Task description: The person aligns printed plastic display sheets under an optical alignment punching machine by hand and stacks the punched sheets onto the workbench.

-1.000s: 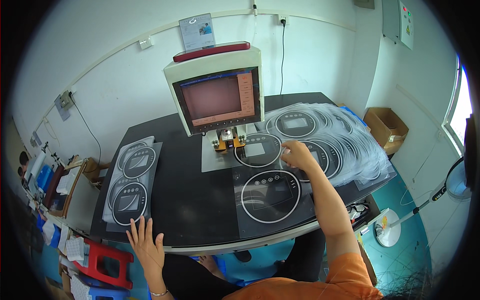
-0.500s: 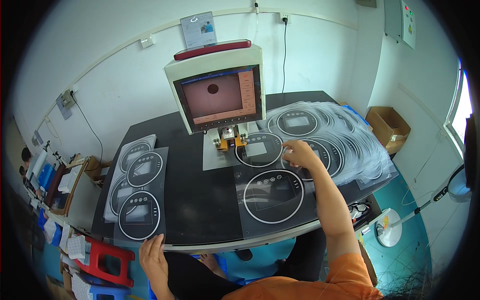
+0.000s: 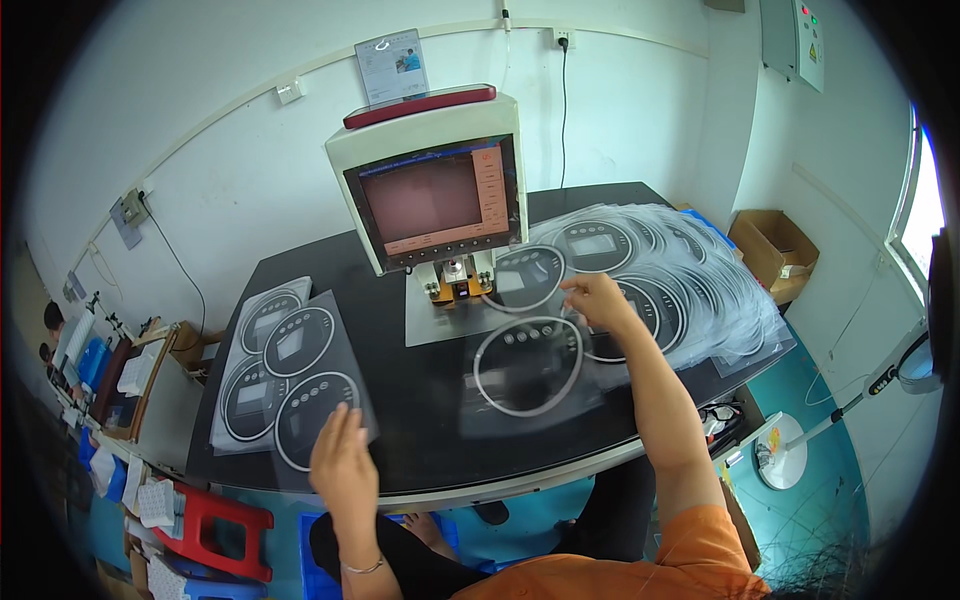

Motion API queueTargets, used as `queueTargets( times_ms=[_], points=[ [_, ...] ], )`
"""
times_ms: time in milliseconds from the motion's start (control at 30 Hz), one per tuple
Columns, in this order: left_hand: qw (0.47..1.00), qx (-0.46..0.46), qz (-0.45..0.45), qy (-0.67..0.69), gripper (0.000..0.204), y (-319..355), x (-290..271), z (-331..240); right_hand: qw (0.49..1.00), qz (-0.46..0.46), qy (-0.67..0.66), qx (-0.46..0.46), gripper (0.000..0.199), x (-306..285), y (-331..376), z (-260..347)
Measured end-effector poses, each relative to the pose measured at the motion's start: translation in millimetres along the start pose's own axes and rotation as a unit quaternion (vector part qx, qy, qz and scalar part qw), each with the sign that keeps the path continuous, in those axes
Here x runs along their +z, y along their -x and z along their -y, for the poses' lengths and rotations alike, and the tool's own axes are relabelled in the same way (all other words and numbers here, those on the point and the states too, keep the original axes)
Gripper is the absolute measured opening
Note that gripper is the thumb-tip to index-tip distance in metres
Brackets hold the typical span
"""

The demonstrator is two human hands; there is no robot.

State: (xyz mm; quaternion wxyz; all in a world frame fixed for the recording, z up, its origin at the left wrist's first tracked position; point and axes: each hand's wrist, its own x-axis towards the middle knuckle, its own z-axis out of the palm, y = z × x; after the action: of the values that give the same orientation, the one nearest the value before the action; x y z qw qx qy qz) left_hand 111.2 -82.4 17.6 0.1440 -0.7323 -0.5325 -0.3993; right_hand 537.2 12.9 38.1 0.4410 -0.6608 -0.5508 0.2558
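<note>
Fingers of right hand: bent, pinching right edge of centre sheet. Fingers of left hand: extended, close together, over lower right part of left sheet; thumb not visible, grip or mere contact impossible to tell.

Centre sheet: clear, two dark printed panels in pale oval rings; upper panel just beside orange fixture, lower panel blurred, above surface.

Left sheet: same kind, set askew, partly over left stack of like sheets.

Right heap: many like sheets, fanned and overlapping, beyond right hand.

Display unit: pale housing, lit screen, dark red flat item on top; metal plate below.

Surroundings: cardboard box beside right end of surface; red stool at lower left.
</note>
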Motion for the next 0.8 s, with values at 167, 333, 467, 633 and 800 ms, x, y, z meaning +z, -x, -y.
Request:
queueTargets(
  times_ms=[167, 333, 467, 633, 800],
  points=[
    [0.996, 0.015, 0.091, -0.008, 0.028, 4, 29, -8, 0.988, -0.128, 0.061, -0.063, 0.03, 27, -15, -20],
    [0.994, 0.004, 0.109, -0.009, 0.03, 9, 29, -7, 0.971, -0.202, 0.082, -0.097, 0.029, 47, -23, -20],
    [0.994, -0.003, 0.107, -0.006, 0.03, 9, 29, -5, 0.97, -0.205, 0.095, -0.095, 0.029, 55, -26, -24],
    [0.994, 0.001, 0.106, -0.008, 0.031, 10, 29, -4, 0.958, -0.213, 0.152, -0.116, 0.03, 58, -33, -36],
    [0.994, 0.002, 0.107, -0.009, 0.032, 9, 29, -5, 0.952, -0.228, 0.163, -0.125, 0.034, 55, -36, -40]
  ],
)
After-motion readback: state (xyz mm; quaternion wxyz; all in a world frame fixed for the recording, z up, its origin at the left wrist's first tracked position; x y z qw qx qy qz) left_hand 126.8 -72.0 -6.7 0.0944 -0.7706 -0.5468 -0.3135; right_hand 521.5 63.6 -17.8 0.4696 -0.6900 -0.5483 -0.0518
